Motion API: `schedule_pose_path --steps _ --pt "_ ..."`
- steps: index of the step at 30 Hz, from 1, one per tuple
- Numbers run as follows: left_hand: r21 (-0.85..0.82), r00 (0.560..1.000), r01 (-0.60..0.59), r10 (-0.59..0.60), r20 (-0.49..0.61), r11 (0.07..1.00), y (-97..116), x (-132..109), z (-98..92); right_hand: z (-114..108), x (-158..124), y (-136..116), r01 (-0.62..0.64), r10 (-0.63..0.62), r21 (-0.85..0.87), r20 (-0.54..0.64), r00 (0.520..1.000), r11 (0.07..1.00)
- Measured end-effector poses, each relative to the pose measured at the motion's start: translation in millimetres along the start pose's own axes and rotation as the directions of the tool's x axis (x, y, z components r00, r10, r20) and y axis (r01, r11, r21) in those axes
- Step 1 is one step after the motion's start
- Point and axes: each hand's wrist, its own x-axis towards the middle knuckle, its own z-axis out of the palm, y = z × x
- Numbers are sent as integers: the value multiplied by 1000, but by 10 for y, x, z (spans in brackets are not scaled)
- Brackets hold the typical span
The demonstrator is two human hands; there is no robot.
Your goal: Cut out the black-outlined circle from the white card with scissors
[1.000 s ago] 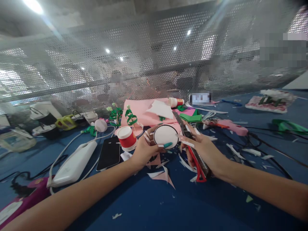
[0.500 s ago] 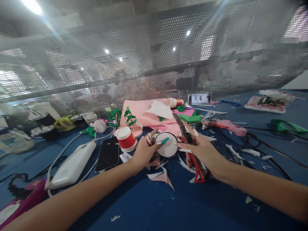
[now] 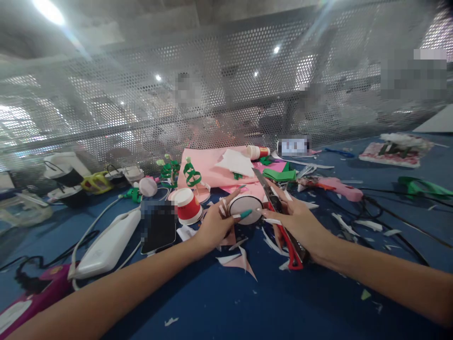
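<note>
My left hand (image 3: 214, 224) pinches a white paper disc with a dark rim (image 3: 244, 206), thumb on its face and fingers behind it. My right hand (image 3: 300, 222) is closed round a utility knife with a red handle (image 3: 288, 241); its blade (image 3: 264, 184) points away past the disc's right edge. The fingertips of that hand touch the disc's right side. Both hands hover just above the blue table (image 3: 247, 302), over pink and white paper scraps (image 3: 237, 257).
A red and white paper cup (image 3: 187, 205) stands left of the disc, beside a phone (image 3: 159, 226) and a white power bank (image 3: 106, 243) with cables. Pink paper (image 3: 212, 167), green curls (image 3: 193, 174), a pink glue gun (image 3: 336, 185) lie behind. A perforated metal screen (image 3: 226, 94) closes the far side.
The disc has tilted flatter and sunk slightly toward the table. Both hands have shifted a little; the knife stays in my right hand.
</note>
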Motion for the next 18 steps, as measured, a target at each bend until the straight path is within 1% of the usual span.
schedule_pose_path --steps 2,3,7,8,10,12,13,14,17,18 --pt "-31 997 8 -10 -77 1000 2 6 -1 9 -3 24 22 -22 -2 -13 1000 1000" --pt "-46 993 -7 2 -115 999 2 9 -5 14 -5 37 27 -27 -2 -22 999 1000" --pt "-41 964 -139 126 -234 989 14 5 -31 29 -18 55 10 -10 -3 -69 998 1000" --pt "-50 962 -139 123 -243 989 19 -2 -34 30 -21 51 0 -1 -3 -77 997 1000" --pt "-92 973 -61 39 -229 994 27 -18 -34 26 -24 43 -17 17 -3 -67 998 1000" --pt "-125 978 49 -73 -195 991 20 -25 -25 20 -23 45 -30 30 3 -10 1000 1000" --pt "-131 979 78 -101 -177 988 8 -22 -20 17 -24 50 -31 31 5 19 999 1000" --pt "-128 982 78 -99 -160 989 -8 -15 -15 15 -26 56 -28 27 5 42 999 1000" --pt "-103 995 -13 2 -99 995 -78 21 -14 20 -51 61 -14 15 -10 87 996 1000" --pt "-91 997 -23 16 -78 996 -102 32 -18 25 -63 55 -12 13 -14 103 995 1000"
